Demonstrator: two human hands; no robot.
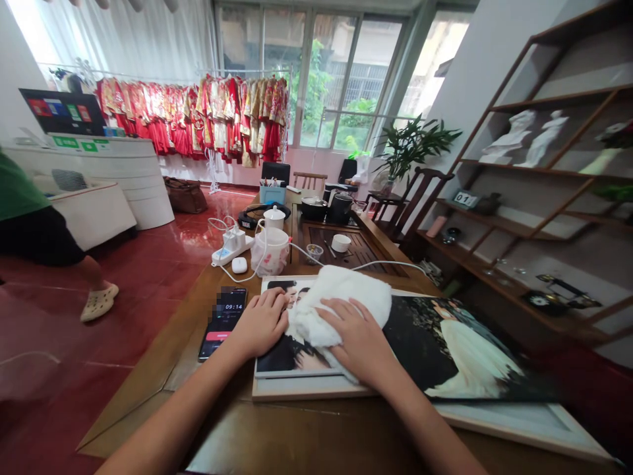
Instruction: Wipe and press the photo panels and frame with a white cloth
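A large framed wedding photograph [445, 343] lies flat on the wooden table [277, 435] in front of me. My right hand [359, 340] lies flat with fingers spread on a fluffy white cloth [341, 297] that rests on the picture. My left hand [262, 323] presses on the left edge of the picture, fingers stretched out and together, touching the cloth's edge. A black phone [223, 320] with a lit screen lies just left of my left hand.
Farther along the table stand a white kettle [271, 251], a power strip with cables [231, 247], a small white case [239, 265], cups and dark pots. A wooden shelf [544, 198] runs along the right. Another person's leg [74, 264] crosses the red floor at left.
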